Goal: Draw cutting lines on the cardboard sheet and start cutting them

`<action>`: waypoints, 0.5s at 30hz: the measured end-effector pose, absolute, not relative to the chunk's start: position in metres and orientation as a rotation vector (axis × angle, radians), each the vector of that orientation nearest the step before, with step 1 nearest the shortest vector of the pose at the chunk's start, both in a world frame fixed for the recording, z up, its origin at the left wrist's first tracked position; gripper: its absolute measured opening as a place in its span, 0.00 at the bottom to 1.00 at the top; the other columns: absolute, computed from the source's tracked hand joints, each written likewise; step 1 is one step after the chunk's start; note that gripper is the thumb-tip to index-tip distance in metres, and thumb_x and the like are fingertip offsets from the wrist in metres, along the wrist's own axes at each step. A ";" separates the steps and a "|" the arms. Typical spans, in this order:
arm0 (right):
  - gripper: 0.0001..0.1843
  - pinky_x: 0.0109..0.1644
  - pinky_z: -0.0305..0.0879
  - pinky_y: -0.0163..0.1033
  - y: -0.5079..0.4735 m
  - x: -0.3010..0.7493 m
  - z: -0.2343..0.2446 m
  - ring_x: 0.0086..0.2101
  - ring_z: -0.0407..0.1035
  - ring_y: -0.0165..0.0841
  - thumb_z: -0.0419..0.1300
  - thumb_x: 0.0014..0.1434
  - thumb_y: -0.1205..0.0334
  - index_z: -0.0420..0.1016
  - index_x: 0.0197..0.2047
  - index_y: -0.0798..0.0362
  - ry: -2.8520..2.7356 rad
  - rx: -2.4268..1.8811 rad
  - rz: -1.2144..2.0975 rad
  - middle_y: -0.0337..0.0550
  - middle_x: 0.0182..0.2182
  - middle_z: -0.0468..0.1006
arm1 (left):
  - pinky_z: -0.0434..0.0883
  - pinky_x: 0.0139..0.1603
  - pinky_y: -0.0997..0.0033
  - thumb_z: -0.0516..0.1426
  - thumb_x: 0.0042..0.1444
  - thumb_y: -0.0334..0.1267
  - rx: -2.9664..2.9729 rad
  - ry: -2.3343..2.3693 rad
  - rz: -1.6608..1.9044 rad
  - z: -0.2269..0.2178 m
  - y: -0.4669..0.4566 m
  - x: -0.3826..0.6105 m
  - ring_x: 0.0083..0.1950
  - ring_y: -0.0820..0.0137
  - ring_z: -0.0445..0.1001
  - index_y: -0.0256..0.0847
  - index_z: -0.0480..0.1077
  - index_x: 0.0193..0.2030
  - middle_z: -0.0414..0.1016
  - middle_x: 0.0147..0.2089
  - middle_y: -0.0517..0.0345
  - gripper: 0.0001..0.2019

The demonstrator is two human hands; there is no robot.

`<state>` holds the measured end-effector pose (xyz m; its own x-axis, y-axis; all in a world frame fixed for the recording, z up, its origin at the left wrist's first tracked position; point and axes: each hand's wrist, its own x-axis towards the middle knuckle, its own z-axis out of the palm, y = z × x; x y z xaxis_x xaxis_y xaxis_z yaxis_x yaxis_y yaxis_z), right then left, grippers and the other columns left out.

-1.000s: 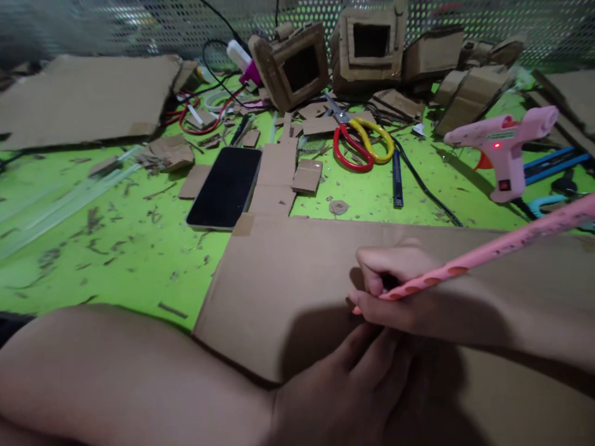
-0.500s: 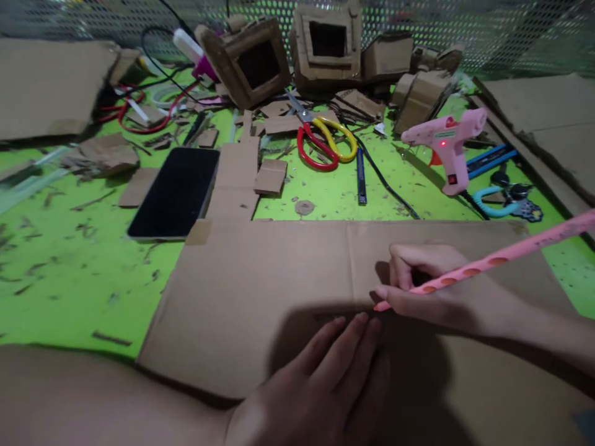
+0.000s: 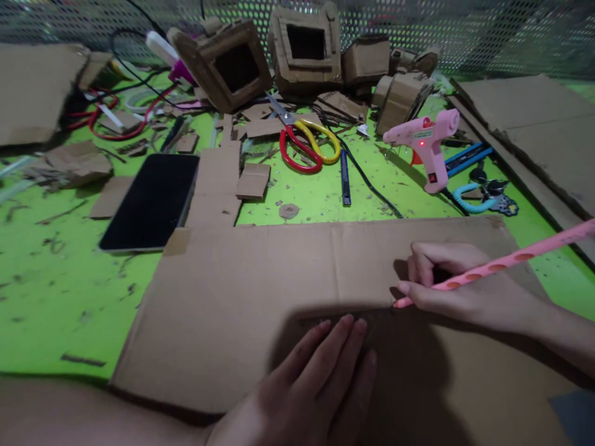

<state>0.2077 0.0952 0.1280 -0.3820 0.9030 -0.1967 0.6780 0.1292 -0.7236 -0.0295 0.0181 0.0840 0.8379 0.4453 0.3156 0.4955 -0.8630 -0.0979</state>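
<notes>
A large brown cardboard sheet [image 3: 260, 285] lies flat on the green surface in front of me. My left hand [image 3: 320, 384] rests flat on it with fingers stretched out, pressing down a dark piece whose top edge shows just beyond the fingertips. My right hand [image 3: 455, 285] is closed around a pink pencil [image 3: 502, 263] with orange dots. The pencil's tip touches the cardboard at the upper right corner of that dark piece, close to my left fingertips.
A black phone [image 3: 151, 201] lies left of the sheet. Red and yellow scissors [image 3: 304, 145], a pink glue gun [image 3: 425, 145] with its light on, a blue craft knife [image 3: 344, 176], cardboard boxes [image 3: 304, 46] and scraps crowd the back. More cardboard sheets [image 3: 548, 124] lie at right.
The pencil tip and my right hand have slid to the right along the top edge of the dark piece. The view has shifted right, and my left hand's fingers show more fully.
</notes>
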 end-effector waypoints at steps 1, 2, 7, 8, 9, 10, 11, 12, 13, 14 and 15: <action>0.17 0.24 0.55 0.33 0.095 0.208 0.128 0.22 0.65 0.28 0.59 0.52 0.61 0.56 0.19 0.51 -2.115 -1.544 1.110 0.36 0.16 0.68 | 0.57 0.63 0.62 0.48 0.62 0.35 -2.842 -0.730 -0.425 0.084 0.018 -0.030 0.60 0.63 0.67 0.37 0.67 0.56 0.73 0.57 0.51 0.17; 0.17 0.24 0.55 0.33 0.095 0.208 0.128 0.22 0.65 0.28 0.59 0.52 0.61 0.55 0.19 0.51 -2.107 -1.548 1.115 0.36 0.16 0.68 | 0.58 0.63 0.62 0.48 0.63 0.35 -2.842 -0.724 -0.423 0.084 0.019 -0.030 0.61 0.63 0.67 0.37 0.67 0.56 0.73 0.57 0.51 0.17; 0.18 0.22 0.54 0.32 0.096 0.210 0.124 0.20 0.64 0.27 0.61 0.50 0.63 0.55 0.19 0.51 -2.066 -1.518 1.129 0.35 0.16 0.67 | 0.59 0.61 0.63 0.47 0.63 0.34 -2.833 -0.708 -0.424 0.083 0.022 -0.028 0.59 0.63 0.68 0.36 0.67 0.55 0.74 0.56 0.52 0.17; 0.18 0.21 0.54 0.31 0.096 0.210 0.123 0.20 0.64 0.26 0.62 0.50 0.62 0.55 0.19 0.51 -2.040 -1.501 1.145 0.35 0.16 0.67 | 0.60 0.61 0.62 0.47 0.63 0.35 -2.834 -0.703 -0.430 0.083 0.022 -0.027 0.59 0.62 0.69 0.36 0.66 0.56 0.74 0.56 0.52 0.17; 0.19 0.20 0.54 0.30 0.096 0.211 0.123 0.20 0.64 0.26 0.63 0.50 0.61 0.55 0.19 0.51 -1.996 -1.486 1.169 0.35 0.16 0.66 | 0.60 0.60 0.62 0.47 0.63 0.35 -2.837 -0.702 -0.441 0.083 0.022 -0.028 0.59 0.62 0.69 0.36 0.67 0.55 0.74 0.56 0.51 0.17; 0.20 0.20 0.55 0.30 0.097 0.211 0.122 0.20 0.65 0.26 0.64 0.50 0.60 0.54 0.19 0.51 -1.937 -1.477 1.199 0.35 0.16 0.66 | 0.60 0.60 0.62 0.47 0.63 0.36 -2.840 -0.701 -0.449 0.083 0.022 -0.028 0.59 0.61 0.68 0.36 0.67 0.55 0.74 0.56 0.51 0.17; 0.21 0.20 0.57 0.29 0.097 0.211 0.123 0.20 0.66 0.26 0.65 0.51 0.58 0.54 0.19 0.52 -1.868 -1.466 1.232 0.35 0.16 0.66 | 0.60 0.60 0.62 0.48 0.63 0.37 -2.841 -0.698 -0.452 0.084 0.021 -0.030 0.59 0.61 0.68 0.36 0.67 0.55 0.74 0.56 0.50 0.17; 0.22 0.20 0.59 0.29 0.097 0.211 0.124 0.20 0.67 0.27 0.65 0.51 0.56 0.54 0.19 0.52 -1.804 -1.453 1.264 0.34 0.16 0.66 | 0.60 0.60 0.61 0.49 0.62 0.37 -2.839 -0.689 -0.452 0.084 0.020 -0.032 0.59 0.60 0.68 0.36 0.67 0.55 0.74 0.56 0.50 0.17; 0.23 0.20 0.60 0.29 0.097 0.210 0.125 0.20 0.68 0.27 0.65 0.51 0.54 0.54 0.19 0.52 -1.754 -1.442 1.289 0.34 0.16 0.66 | 0.60 0.60 0.61 0.49 0.62 0.37 -2.836 -0.675 -0.441 0.084 0.019 -0.035 0.59 0.60 0.68 0.36 0.67 0.55 0.74 0.55 0.50 0.17; 0.24 0.20 0.61 0.29 0.097 0.210 0.126 0.20 0.69 0.27 0.65 0.51 0.53 0.54 0.19 0.52 -1.724 -1.439 1.303 0.35 0.16 0.66 | 0.60 0.60 0.61 0.50 0.62 0.37 -2.833 -0.656 -0.424 0.084 0.019 -0.039 0.59 0.60 0.68 0.36 0.67 0.55 0.74 0.55 0.50 0.17; 0.24 0.20 0.60 0.29 0.097 0.210 0.126 0.20 0.69 0.27 0.65 0.51 0.52 0.54 0.18 0.52 -1.713 -1.439 1.309 0.35 0.16 0.66 | 0.60 0.60 0.61 0.50 0.62 0.37 -2.830 -0.649 -0.409 0.084 0.018 -0.044 0.59 0.61 0.67 0.36 0.67 0.55 0.74 0.55 0.51 0.16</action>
<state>0.2096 0.0969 0.1264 -0.2815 0.9436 -0.1742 0.4158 -0.0436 -0.9084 -0.0436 0.0177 0.0844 0.8646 0.3938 0.3122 0.4517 -0.8812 -0.1394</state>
